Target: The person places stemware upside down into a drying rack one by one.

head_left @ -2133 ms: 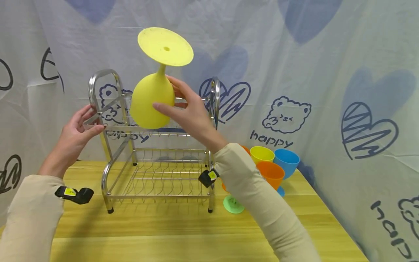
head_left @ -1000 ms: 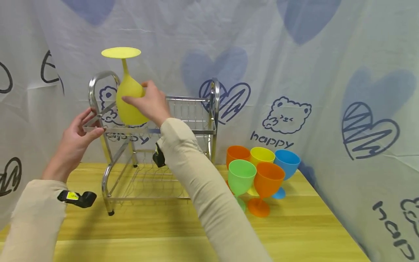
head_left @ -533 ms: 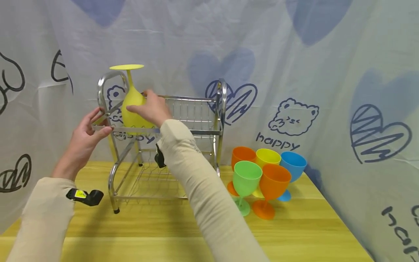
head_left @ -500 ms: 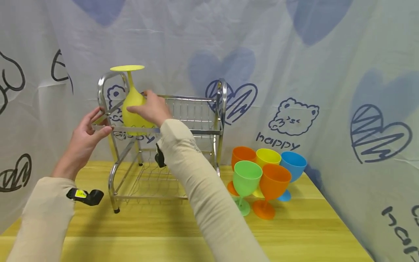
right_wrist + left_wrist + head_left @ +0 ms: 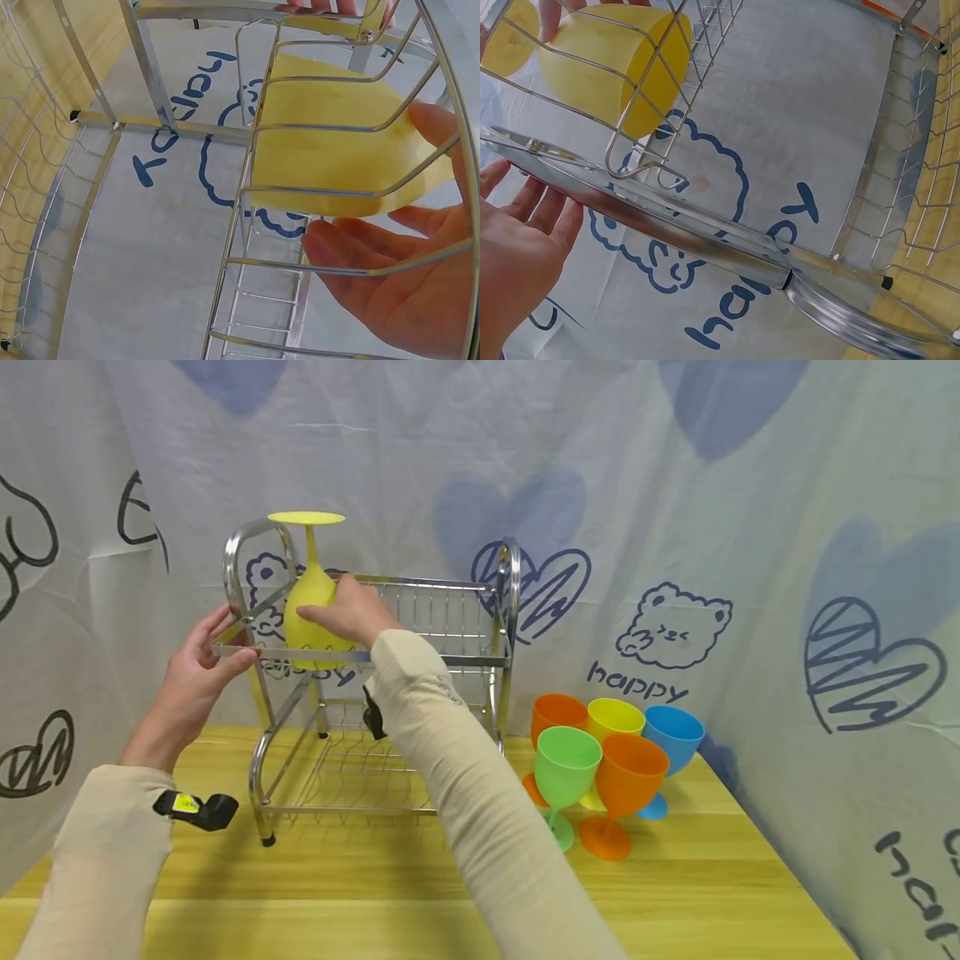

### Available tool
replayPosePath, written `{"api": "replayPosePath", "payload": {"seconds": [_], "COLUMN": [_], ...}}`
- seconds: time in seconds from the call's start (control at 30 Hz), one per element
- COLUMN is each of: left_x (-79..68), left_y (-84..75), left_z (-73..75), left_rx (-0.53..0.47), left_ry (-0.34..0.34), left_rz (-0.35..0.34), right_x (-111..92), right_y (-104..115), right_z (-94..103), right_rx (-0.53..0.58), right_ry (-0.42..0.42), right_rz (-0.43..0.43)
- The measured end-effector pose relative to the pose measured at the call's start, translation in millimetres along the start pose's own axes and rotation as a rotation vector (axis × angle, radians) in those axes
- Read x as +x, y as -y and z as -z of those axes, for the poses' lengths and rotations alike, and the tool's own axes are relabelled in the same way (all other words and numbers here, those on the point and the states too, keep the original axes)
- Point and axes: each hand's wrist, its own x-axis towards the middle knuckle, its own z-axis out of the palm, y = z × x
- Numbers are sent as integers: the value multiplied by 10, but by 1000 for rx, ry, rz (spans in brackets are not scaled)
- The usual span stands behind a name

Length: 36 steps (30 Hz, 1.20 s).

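My right hand [image 5: 351, 610] holds a yellow plastic goblet [image 5: 310, 602] by its bowl, thumb on the near side. The goblet is upside down, foot on top, at the left end of the upper tier of a chrome two-tier dish rack [image 5: 472, 662]. In the right wrist view, the bowl [image 5: 322, 135] shows through the tier's wires, its mouth right at them. My left hand [image 5: 191, 672] grips the rack's upper left corner, thumb on the front rail. From the left wrist view, its fingertips [image 5: 568, 221] touch the metal tube.
Several more goblets stand upright on the wooden table [image 5: 337, 902] right of the rack: a green one [image 5: 566, 764], an orange one [image 5: 628, 772], a blue one [image 5: 673, 735], with others behind. A printed white curtain [image 5: 390, 452] hangs behind and at both sides.
The yellow goblet has come left and down from in front of the rack into its upper tier, then shifted slightly right. My left hand stays at the rack's corner.
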Motion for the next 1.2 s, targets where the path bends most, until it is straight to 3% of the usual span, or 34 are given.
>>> {"api": "replayPosePath", "payload": {"seconds": [0.3,0.53,0.87,1.2], "left_x": [-19,-16,-73,-109], "left_y": [-2,0,39,17], "left_z": [-12,-3,31,13], "left_rx": [16,5,2,57], "left_ry": [-1,8,17,20], "left_rz": [10,12,38,14], "right_x": [-44,-151,-438,-845], "right_y": [-56,-95,-151,-376], "right_z": [128,324,630,902], "right_rx": [-50,-25,55,173], "right_ry": [55,59,0,-139], "right_rz": [34,129,305,491]}}
